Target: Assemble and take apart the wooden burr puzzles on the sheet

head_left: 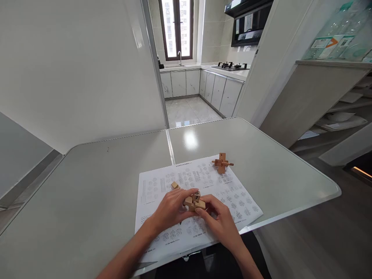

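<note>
Both my hands are closed around a light wooden interlocking puzzle (195, 201) held just above a printed instruction sheet (232, 197). My left hand (171, 209) grips its left side, and my right hand (219, 219) grips its right side. A numbered block sticks up from the puzzle between my fingers. One loose light wooden piece (174, 185) lies on the sheet just beyond my left hand. A darker, assembled wooden cross puzzle (222, 163) stands at the sheet's far right corner.
The sheet lies on a glossy pale grey table (95, 186) with a seam down its middle. Beyond it a doorway opens onto a kitchen with white cabinets (203, 85). Shelving (334, 100) stands to the right.
</note>
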Tool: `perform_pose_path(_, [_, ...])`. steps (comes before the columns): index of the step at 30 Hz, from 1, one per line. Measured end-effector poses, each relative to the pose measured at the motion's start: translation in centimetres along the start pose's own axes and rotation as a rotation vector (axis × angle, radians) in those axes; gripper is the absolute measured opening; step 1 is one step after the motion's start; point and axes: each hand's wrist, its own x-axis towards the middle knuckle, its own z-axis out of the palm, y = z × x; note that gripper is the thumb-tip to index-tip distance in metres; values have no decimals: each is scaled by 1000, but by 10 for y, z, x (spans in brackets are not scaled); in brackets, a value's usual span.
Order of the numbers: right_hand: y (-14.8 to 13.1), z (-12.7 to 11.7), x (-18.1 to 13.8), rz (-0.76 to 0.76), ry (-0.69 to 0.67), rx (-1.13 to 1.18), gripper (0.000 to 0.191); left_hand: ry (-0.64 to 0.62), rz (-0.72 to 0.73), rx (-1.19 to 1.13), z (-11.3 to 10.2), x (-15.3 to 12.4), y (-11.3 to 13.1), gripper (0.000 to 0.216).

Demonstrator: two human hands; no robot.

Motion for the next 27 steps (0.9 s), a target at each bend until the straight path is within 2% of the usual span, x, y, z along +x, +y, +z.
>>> perform_pose_path(4, [1,0,-1,-32,8,-49,9,15,6,-3,0,0,-1,53])
perform_pose_path(8, [4,1,-3,-77,6,-105,16,8,-6,-20,0,0,-2,55])
perform_pose_path(17, [1,1,-3,-111,-50,-84,20,17,-62,-56,2,-1,-1,59])
perform_pose_path(27, [1,-1,-1,-36,-56,-83,17,-28,-6,-58,1,-1,-1,45])
